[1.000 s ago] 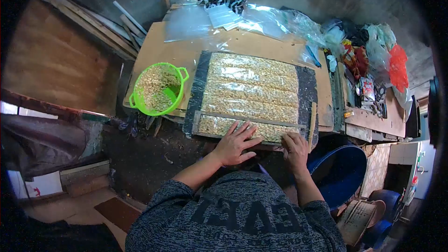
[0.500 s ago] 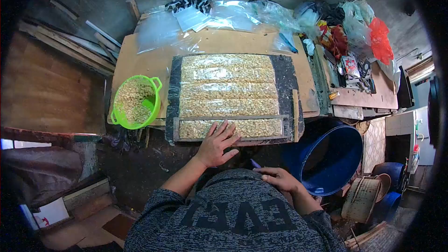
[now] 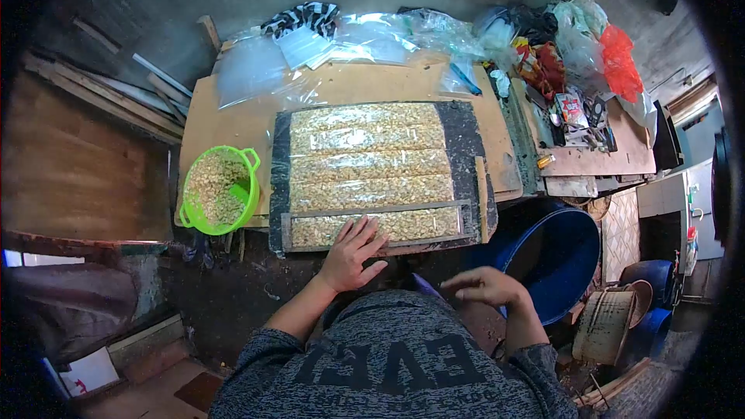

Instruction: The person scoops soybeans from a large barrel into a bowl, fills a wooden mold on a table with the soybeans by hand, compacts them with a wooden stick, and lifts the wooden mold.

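Note:
My left hand (image 3: pixel 353 257) lies with fingers spread on the nearest strip of pale grain-like pieces (image 3: pixel 407 226), which sits inside a narrow rectangular frame (image 3: pixel 465 217). Behind it, several more strips (image 3: pixel 369 159) lie side by side under shiny clear plastic on a dark board (image 3: pixel 463 128). Held in the air near my waist, my right hand (image 3: pixel 493 287) has its fingers stretched to the left and appears to hold nothing. A purple object (image 3: pixel 424 285) shows just beyond those fingertips, partly hidden by my shirt; its kind is unclear.
A green colander (image 3: pixel 247 200) with loose pale pieces stands left of the board. Plastic sheets (image 3: pixel 252 74) and bags (image 3: pixel 578 39) lie along the back of the table (image 3: pixel 206 124). Right of my legs stands a large blue drum (image 3: pixel 535 306). Tools (image 3: pixel 570 120) lie at the right.
My right hand has risen away from my waist and moved right, its fingers now more stretched out. My left hand stays on the near strip. The whole view has shifted slightly.

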### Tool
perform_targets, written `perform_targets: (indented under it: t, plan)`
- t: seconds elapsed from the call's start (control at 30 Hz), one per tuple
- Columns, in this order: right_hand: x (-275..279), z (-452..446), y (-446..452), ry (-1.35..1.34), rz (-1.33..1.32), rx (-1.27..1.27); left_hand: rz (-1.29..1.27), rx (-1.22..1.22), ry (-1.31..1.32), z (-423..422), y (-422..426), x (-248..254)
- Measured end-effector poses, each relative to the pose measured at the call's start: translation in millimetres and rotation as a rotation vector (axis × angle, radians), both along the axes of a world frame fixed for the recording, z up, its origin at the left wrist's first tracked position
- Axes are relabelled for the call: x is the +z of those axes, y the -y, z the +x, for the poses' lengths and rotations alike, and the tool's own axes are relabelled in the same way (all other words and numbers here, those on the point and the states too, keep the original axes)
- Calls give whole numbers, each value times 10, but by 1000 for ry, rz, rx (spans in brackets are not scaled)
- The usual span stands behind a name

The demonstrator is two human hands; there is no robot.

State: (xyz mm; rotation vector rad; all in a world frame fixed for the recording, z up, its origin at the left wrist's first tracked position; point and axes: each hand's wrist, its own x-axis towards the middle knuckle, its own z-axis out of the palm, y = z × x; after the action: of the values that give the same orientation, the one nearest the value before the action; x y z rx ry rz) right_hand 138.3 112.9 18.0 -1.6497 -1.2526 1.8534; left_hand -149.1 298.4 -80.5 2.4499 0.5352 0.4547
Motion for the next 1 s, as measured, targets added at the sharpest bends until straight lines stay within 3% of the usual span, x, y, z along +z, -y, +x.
perform_targets:
  t: [0.2,0.27,0.43,0.6,1.0]
  plan:
    - [-100,381,-659,674,338,-463,-23,-4,-3,-16,-8,7]
    - [-277,578,-976,787,439,-559,-25,-4,0,-14,-10,9]
    - [-700,1004,-1799,851,515,-767,-30,-3,1,-5,-20,3]
    - [-1143,1372,-2480,954,530,-777,-22,-27,-48,-13,-41,-4]
    - [-1492,1553,-3088,1132,412,-818,-95,-44,-93,-9,-77,53]
